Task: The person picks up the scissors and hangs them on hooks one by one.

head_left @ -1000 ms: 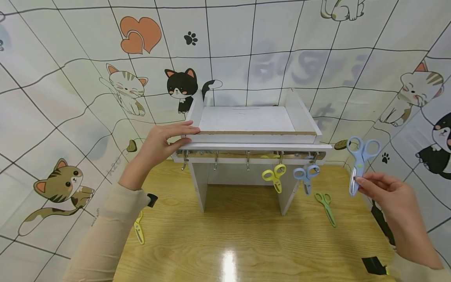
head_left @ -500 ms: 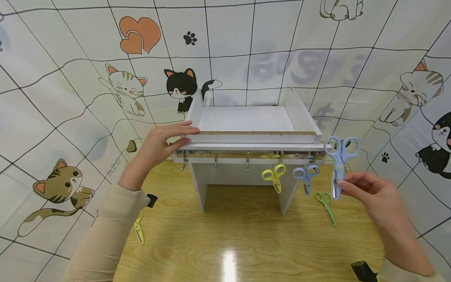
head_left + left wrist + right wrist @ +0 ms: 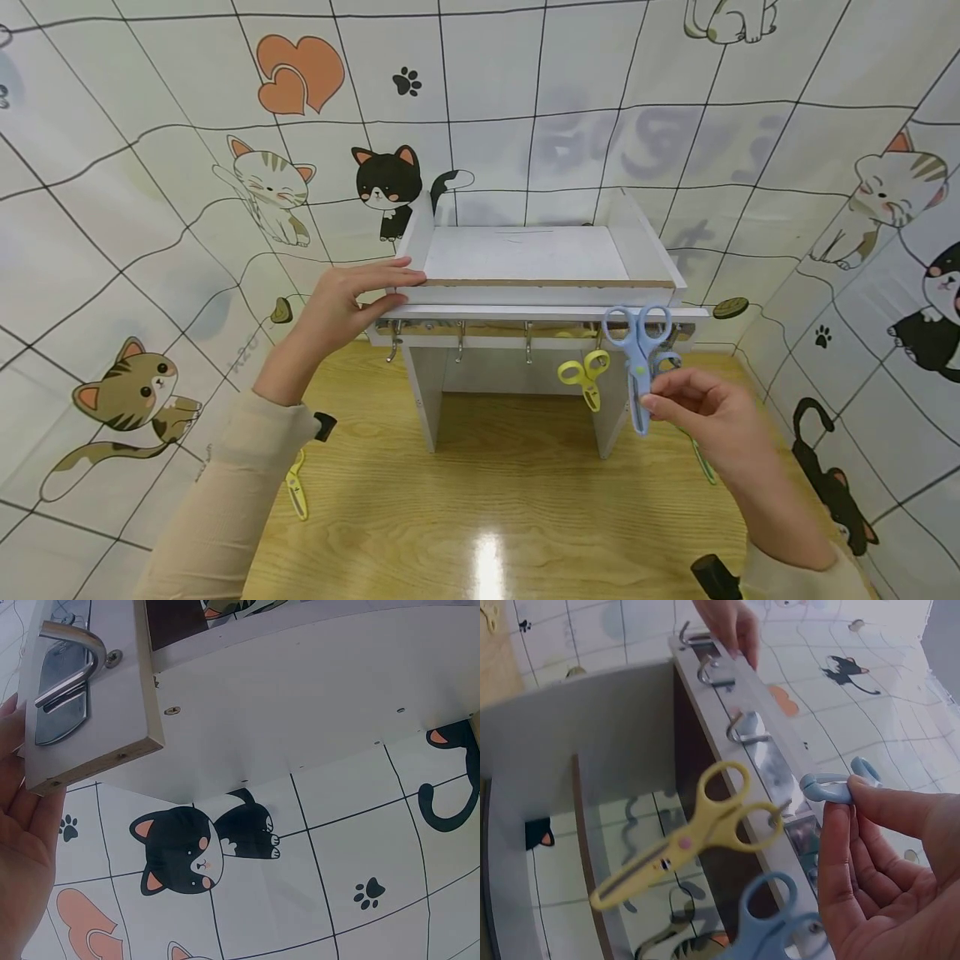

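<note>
Firstly, head view: one pair of blue scissors point(image 3: 639, 358), right of centre in the frame, handles up and blades down, held by my right hand point(image 3: 708, 421) in a narrow pinch of thumb and fingers on the blades. My left hand point(image 3: 352, 296), left of centre, grip wide: fingers laid nearly straight on the corner of a white shelf unit point(image 3: 540, 296), thumb apart below them. I judge the low pinch sound, since it leaves both finger loops free to meet a hook; best to turn one loop square to the metal, go gently, and let my left hand steady the unit. Also listed: a row of metal hooks point(image 3: 528, 342) across the middle, the three leftmost bearing no scissors; hung yellow scissors point(image 3: 587, 377); a second blue pair point(image 3: 666, 361), hung at the right end, partly hidden by mine and liable to snag; green scissors point(image 3: 705, 462), lower right, partly covered by my hand; another yellow pair point(image 3: 297, 487), lower left, on the wooden table point(image 3: 420, 517). Left wrist view: my fingers at the left edge, beside a board end with a curved hook point(image 3: 94, 656), upper left. Right wrist view: my pinch at right, clear of the hung yellow pair at centre, which stands between it and the frame's left side.
</note>
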{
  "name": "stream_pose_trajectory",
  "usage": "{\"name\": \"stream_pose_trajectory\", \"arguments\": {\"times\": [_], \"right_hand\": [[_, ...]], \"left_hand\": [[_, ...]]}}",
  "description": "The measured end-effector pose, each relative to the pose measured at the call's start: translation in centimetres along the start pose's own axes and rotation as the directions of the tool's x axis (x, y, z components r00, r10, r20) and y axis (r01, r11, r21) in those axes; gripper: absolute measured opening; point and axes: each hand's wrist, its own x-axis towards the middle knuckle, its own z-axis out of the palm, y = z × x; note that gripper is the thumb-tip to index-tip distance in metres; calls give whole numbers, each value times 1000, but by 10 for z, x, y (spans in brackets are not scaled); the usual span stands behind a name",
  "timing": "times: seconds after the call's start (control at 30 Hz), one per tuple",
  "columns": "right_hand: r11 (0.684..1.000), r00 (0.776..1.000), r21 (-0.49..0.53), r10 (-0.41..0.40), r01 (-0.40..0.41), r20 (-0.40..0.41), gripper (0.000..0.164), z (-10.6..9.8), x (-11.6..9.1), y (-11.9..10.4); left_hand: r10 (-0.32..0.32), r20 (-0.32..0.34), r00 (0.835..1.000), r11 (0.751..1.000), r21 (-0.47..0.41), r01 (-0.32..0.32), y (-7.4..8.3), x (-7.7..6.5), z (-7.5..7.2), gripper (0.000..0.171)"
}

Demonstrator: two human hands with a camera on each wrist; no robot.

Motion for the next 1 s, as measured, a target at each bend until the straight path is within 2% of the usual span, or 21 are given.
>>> {"name": "stream_pose_trajectory", "arguments": {"times": [0.17,0.53,0.77,1.0], "right_hand": [[999,998,-46,23,-20,54,11,22,2,6],[999,976,-9,-35,38,213,6,65,12,25],[998,973,-61,-12,27,230,12,80,18,40],[993,975,-118,42,-16,219,13,84,18,49]], "left_hand": [[-4,4,1000,1000,-1,4,1,0,0,41],[-3,0,1000,1000,-10,3,1,0,0,41],[-9,8,1000,1000,-5,9,1,1,0,41],[-11,7,1000,1000,-6,11,1,0,0,41]]}}
